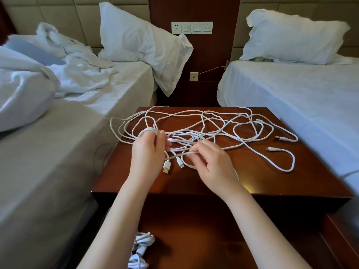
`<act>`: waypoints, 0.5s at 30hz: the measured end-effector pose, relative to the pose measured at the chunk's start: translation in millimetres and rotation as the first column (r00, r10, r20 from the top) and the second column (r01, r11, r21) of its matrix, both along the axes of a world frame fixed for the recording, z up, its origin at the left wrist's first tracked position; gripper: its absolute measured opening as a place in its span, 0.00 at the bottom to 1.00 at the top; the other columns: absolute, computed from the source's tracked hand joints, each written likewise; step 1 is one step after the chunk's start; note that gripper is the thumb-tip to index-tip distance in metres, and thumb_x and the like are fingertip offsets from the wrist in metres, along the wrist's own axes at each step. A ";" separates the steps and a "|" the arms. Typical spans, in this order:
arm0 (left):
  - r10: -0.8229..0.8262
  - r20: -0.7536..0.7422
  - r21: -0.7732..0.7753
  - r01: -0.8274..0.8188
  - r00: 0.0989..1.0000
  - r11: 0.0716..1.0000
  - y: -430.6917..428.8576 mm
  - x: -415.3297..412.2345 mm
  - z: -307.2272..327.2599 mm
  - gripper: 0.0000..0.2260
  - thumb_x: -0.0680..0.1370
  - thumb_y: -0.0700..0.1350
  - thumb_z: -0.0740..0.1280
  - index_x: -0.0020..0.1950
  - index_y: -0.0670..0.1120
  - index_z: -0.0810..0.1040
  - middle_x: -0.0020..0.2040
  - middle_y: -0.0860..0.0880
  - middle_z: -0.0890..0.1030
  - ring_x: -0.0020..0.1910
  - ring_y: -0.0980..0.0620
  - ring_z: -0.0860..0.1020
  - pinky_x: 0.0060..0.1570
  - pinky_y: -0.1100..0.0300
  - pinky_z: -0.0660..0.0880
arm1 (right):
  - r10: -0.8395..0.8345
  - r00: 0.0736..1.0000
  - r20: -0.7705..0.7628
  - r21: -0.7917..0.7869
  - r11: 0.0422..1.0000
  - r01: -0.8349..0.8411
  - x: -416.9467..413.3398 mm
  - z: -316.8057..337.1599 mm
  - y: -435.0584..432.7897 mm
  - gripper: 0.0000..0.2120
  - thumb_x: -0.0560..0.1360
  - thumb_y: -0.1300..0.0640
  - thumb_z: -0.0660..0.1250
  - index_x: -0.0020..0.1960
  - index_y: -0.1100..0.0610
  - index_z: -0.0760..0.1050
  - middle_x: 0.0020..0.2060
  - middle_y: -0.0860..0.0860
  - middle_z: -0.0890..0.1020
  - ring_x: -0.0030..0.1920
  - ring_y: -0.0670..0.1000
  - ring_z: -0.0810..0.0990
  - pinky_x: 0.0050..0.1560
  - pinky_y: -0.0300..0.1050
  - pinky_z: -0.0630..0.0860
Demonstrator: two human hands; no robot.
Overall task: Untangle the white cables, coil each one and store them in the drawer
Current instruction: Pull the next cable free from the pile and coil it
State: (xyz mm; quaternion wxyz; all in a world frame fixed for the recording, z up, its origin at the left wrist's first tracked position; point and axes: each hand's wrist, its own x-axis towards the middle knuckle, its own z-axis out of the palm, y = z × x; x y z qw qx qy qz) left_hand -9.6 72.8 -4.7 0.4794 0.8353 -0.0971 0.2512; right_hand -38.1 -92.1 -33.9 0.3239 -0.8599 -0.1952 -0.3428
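Currently coiling: loops (148,130) are gripped in left hand (148,154), strand (181,153) pinched by right hand (212,164); next, slack must be untangled.

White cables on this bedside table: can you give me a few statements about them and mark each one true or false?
1. The left hand holds a small coil of white cable. True.
2. The right hand lies flat and empty on the nightstand. False: it pinches a cable strand.
3. Every cable on the nightstand top is neatly coiled. False: a loose tangle spreads across it.
4. A USB plug shows between the two hands. True.
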 end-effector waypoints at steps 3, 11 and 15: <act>-0.091 -0.194 0.092 0.110 0.977 0.990 -9.8 -6.7 5.9 0.15 0.82 0.44 0.56 0.37 0.47 0.73 0.32 0.49 0.79 0.30 0.54 0.78 0.34 0.63 0.75 | -0.047 0.999 0.026 0.091 0.995 0.045 1.3 -0.7 -2.2 0.12 0.79 0.51 0.60 0.47 0.58 0.77 0.42 0.43 0.75 0.44 0.40 0.72 0.44 0.28 0.67; -0.600 -0.513 -0.402 0.445 0.614 0.800 -22.6 -20.4 12.5 0.21 0.83 0.50 0.54 0.36 0.41 0.72 0.22 0.50 0.66 0.22 0.54 0.61 0.24 0.63 0.60 | -0.110 0.992 0.058 0.238 0.967 0.093 2.6 0.7 -4.9 0.14 0.78 0.49 0.61 0.47 0.60 0.75 0.42 0.45 0.74 0.41 0.40 0.70 0.42 0.26 0.66; -0.792 -0.486 -0.545 0.581 0.368 0.604 -20.0 -21.9 11.7 0.19 0.81 0.51 0.57 0.34 0.43 0.72 0.23 0.49 0.64 0.23 0.54 0.59 0.23 0.64 0.59 | -0.088 0.996 0.011 0.274 0.958 0.082 3.6 -0.6 -6.5 0.15 0.78 0.47 0.59 0.48 0.59 0.75 0.42 0.45 0.74 0.42 0.40 0.71 0.42 0.28 0.67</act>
